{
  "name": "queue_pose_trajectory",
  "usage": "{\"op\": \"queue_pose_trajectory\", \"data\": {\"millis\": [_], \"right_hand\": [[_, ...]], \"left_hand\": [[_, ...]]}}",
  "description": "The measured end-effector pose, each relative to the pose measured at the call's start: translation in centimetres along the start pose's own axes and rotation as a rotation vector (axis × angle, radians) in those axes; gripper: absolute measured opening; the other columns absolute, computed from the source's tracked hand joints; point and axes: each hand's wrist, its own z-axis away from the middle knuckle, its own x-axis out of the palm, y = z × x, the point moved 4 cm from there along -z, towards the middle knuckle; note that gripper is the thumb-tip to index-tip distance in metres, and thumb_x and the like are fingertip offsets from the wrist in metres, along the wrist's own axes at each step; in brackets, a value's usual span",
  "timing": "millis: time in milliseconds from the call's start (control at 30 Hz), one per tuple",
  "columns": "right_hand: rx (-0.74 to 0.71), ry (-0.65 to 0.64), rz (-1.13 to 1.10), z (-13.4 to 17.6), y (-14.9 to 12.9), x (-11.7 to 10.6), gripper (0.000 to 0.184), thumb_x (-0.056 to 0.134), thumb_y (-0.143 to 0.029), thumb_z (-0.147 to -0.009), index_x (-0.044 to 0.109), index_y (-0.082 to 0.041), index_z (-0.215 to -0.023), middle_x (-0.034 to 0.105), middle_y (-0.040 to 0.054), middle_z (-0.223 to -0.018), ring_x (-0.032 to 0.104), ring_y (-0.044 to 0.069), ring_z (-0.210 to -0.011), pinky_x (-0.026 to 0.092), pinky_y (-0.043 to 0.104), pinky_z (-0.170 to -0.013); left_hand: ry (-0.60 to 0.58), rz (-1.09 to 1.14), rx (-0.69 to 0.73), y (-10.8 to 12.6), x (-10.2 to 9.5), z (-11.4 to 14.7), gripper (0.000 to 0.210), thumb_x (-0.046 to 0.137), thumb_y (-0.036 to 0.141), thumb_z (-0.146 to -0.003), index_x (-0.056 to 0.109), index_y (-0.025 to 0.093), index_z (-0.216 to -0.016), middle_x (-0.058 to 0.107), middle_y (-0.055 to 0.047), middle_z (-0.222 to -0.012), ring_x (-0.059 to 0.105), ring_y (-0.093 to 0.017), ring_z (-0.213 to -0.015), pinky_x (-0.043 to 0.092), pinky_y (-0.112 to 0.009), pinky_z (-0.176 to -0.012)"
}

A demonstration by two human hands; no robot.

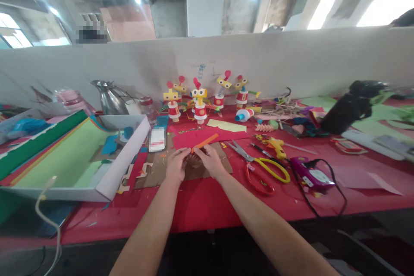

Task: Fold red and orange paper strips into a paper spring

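Head view: five upright figures (pixel 200 112) with red-and-white, cup-like bodies stand far on the red bench (pixel 200 213); one more cup (pixel 249 114) lies tipped at their right. Nearer, over brown cardboard (pixel 155 176), left hand (pixel 176 164) and right hand (pixel 209 160) pinch one narrow orange strip (pixel 208 140) at its near end, each grip closed to its thinness.

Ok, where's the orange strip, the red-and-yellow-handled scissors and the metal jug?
Orange strip (pixel 207 141), head view: its middle.
Red-and-yellow-handled scissors (pixel 247 158), head view: pivot.
Metal jug (pixel 111 102), head view: body.
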Motion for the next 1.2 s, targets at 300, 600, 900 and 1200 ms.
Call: {"op": "queue_pose_trajectory", "data": {"millis": [300, 600, 900, 1200], "right_hand": [[0.014, 0.038, 0.042, -0.1, 0.0, -0.6, 0.023, 0.066, -0.039, -0.068, 0.057, -0.018, -0.074, 0.058, -0.0027, -0.063, 0.052, 0.012, -0.056, 0.042, 0.023, -0.053], [0.015, -0.033, 0.054, 0.2, -0.3, -0.2, 0.028, 0.064, -0.044, -0.070, 0.056, -0.018, -0.075, 0.056, -0.0027, -0.063, 0.051, 0.011, -0.055, 0.040, 0.021, -0.049], [-0.023, -0.038, 0.144, 0.2, -0.4, -0.1, 0.027, 0.069, -0.042, -0.064, 0.063, -0.018, -0.074, 0.061, 0.0002, -0.068, 0.054, 0.013, -0.060, 0.042, 0.022, -0.052], [-0.102, 0.042, 0.215, 0.0, -0.7, -1.0, 0.017, 0.065, -0.036, -0.068, 0.063, -0.020, -0.066, 0.056, -0.0015, -0.059, 0.048, 0.013, -0.052, 0.037, 0.024, -0.049]], "left_hand": [[-0.096, -0.098, 0.018, -0.2, 0.6, 0.5, 0.032, 0.082, 0.025, -0.047, 0.062, 0.014, -0.069, 0.060, 0.002, -0.060, 0.056, -0.009, -0.055, 0.044, -0.023, -0.058], [-0.105, -0.216, 0.156, -0.1, -0.1, 0.0, 0.030, 0.081, 0.025, -0.048, 0.055, 0.015, -0.058, 0.052, 0.005, -0.051, 0.048, -0.007, -0.049, 0.040, -0.020, -0.052], [-0.062, -0.162, 0.169, 0.2, -0.1, -0.1, 0.031, 0.080, 0.023, -0.047, 0.063, 0.016, -0.072, 0.056, 0.005, -0.059, 0.052, -0.008, -0.055, 0.042, -0.022, -0.059], [-0.107, -0.297, 0.199, 0.0, 0.1, 0.3, 0.023, 0.076, 0.031, -0.057, 0.064, 0.014, -0.069, 0.062, 0.001, -0.060, 0.055, -0.011, -0.057, 0.044, -0.025, -0.063]]}}
